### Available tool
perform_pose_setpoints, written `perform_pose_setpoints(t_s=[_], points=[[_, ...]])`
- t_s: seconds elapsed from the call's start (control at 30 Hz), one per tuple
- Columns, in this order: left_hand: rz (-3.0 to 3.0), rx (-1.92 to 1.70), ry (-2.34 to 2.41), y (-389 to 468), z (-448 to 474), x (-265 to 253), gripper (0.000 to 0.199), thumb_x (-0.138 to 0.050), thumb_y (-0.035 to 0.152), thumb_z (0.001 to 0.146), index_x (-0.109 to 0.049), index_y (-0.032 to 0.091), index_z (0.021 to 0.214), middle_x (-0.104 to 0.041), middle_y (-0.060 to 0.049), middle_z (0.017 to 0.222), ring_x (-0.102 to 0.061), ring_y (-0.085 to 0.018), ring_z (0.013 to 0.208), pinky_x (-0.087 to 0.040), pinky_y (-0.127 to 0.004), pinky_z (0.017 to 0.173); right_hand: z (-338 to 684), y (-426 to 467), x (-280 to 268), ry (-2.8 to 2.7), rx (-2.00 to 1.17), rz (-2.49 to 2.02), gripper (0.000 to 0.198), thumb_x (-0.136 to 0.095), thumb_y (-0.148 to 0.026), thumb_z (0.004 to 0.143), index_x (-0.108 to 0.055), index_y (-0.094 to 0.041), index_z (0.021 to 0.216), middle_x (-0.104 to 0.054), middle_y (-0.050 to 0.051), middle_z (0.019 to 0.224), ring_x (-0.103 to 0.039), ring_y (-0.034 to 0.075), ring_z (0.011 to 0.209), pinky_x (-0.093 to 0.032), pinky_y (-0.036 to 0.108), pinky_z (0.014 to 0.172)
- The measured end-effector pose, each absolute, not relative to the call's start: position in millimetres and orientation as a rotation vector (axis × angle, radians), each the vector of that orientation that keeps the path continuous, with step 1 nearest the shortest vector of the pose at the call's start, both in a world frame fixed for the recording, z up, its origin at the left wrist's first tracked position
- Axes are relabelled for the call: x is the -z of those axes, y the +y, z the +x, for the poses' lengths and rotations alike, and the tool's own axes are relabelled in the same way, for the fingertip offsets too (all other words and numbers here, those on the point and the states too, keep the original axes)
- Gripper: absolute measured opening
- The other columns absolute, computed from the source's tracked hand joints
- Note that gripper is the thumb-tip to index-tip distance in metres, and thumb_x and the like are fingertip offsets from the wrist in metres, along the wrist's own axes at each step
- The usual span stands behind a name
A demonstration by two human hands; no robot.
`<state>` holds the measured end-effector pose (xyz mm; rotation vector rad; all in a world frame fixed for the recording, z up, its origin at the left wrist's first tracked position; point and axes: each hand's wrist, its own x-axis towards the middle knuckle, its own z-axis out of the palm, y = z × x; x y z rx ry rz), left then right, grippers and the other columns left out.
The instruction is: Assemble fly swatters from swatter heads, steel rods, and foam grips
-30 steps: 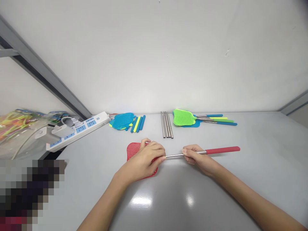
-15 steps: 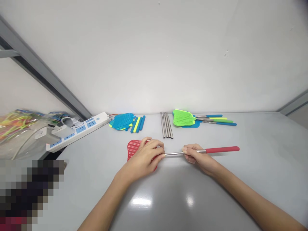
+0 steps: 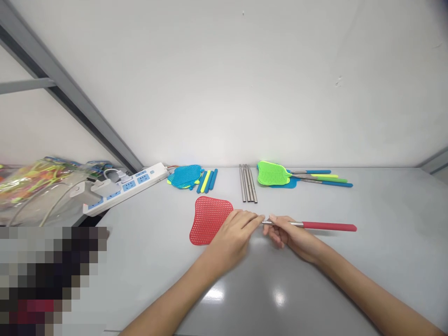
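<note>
A fly swatter (image 3: 211,221) with a red perforated head, metal shaft and red grip lies across the table in both my hands. My left hand (image 3: 239,235) is closed around the shaft beside the head, covering the joint. Close to its fingertips, my right hand (image 3: 285,232) pinches the shaft between thumb and fingers, left of the red grip (image 3: 329,226). Behind them lie several loose metal rods (image 3: 248,184), several blue and yellow grip sleeves (image 3: 207,181) and a pile of blue and yellow swatter heads (image 3: 186,176).
At the back right lie several whole fly swatters (image 3: 274,173), green on top. A white power strip (image 3: 140,189) with plugs and cables runs along the left. Clear bags (image 3: 38,179) of colourful items sit beyond it. A wall (image 3: 245,93) rises behind the table.
My left hand has slid right, off the red head and along the shaft toward my right hand, uncovering more of the head. The whole view has shifted slightly.
</note>
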<state>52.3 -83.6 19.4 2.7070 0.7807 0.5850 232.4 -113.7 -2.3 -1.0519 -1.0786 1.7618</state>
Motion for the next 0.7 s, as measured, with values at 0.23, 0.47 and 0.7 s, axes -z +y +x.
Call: perform_pose_setpoints(t_s=[0.23,0.47,0.7], points=[[2.710,-0.463,0.955,-98.5,60.0,-10.3,0.038,-0.033,-0.001,0.074,-0.047,0.019,0.103,-0.053,-0.004,0.084,-0.045,-0.016,0.074,-0.037,-0.031,0.069,220.6,-121.0,2.6,-1.007,-1.873,-0.976,0.037,-0.038,-0.043,0.081,-0.054,-0.014,0.065,-0.042,-0.002,0.049,-0.036,0.009,0.045,-0.026,0.023,0.045],[2.725,-0.412,1.000,-96.8,60.7,-4.4,0.020,-0.029,0.008,0.082,-0.047,0.018,0.078,-0.049,-0.002,0.073,-0.043,-0.015,0.065,-0.036,-0.030,0.063,220.2,-120.3,3.5,-1.054,-1.834,-1.052,0.033,-0.041,-0.036,0.079,-0.048,-0.015,0.055,-0.037,-0.003,0.044,-0.035,0.009,0.043,-0.026,0.024,0.047],[2.663,-0.439,1.004,-94.6,60.3,-11.0,0.025,-0.029,0.019,0.086,-0.047,0.018,0.069,-0.046,0.000,0.064,-0.042,-0.013,0.061,-0.034,-0.026,0.060,217.1,-123.0,3.4,-1.077,-1.780,-1.102,0.029,-0.040,-0.030,0.078,-0.038,-0.017,0.053,-0.026,-0.006,0.047,-0.029,0.008,0.044,-0.021,0.024,0.046]])
